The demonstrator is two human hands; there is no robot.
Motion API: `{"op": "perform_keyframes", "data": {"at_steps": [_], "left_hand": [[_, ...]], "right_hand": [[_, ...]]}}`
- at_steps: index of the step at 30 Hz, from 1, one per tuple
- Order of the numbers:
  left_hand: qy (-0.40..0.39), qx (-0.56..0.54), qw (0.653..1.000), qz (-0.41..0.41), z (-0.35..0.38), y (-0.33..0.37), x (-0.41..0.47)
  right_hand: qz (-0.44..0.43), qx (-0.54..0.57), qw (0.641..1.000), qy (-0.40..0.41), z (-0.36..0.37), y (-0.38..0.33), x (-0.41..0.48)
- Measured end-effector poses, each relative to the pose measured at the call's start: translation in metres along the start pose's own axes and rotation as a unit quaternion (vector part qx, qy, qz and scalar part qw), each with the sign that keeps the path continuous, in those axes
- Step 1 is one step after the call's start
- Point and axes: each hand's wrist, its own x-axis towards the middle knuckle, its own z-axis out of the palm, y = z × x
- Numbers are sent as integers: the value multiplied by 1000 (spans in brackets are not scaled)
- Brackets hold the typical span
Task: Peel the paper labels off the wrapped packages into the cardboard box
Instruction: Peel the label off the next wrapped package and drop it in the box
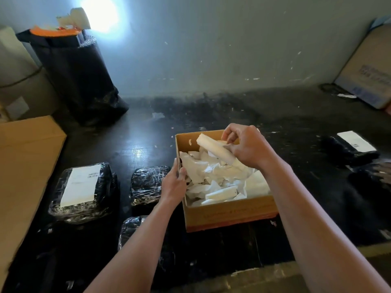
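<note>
An open cardboard box point(230, 212) sits on the dark floor, filled with several torn white paper labels point(211, 172). My right hand point(246, 145) hovers over the box's far side, holding a rolled-up peeled label point(213, 148). My left hand point(174, 182) grips the box's left wall. Left of the box lie black wrapped packages: one with a white label point(81, 185) on top, one bare point(148, 182), and a third point(135, 231) partly under my left forearm. Another labelled package point(351, 148) lies at the right.
A tall black bag-lined bin point(74, 77) with paper sticking out stands at the back left. A large cardboard sheet point(23, 166) lies at the left. A flattened carton point(368, 68) leans on the wall at the far right. Paper scraps litter the floor.
</note>
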Motion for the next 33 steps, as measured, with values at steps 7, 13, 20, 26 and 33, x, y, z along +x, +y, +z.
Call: {"op": "perform_keyframes", "data": {"at_steps": [7,13,20,26,33], "left_hand": [[14,-19,1000,-9,5,-2,-5],[14,-24,1000,-15,4,-3,-4],[10,-28,999,-20,5,-5,-3],[3,-31,999,-12,4,0,-5],[-1,-51,999,-8,3,-3,-3]], "right_hand": [[-33,17,999,-32,23,16,-4],[-23,-11,999,-47,40,28,-1],[-23,-2,998,-55,42,37,1],[-18,-1,998,-68,37,38,-2],[-2,-14,997,-82,33,21,-9]]}}
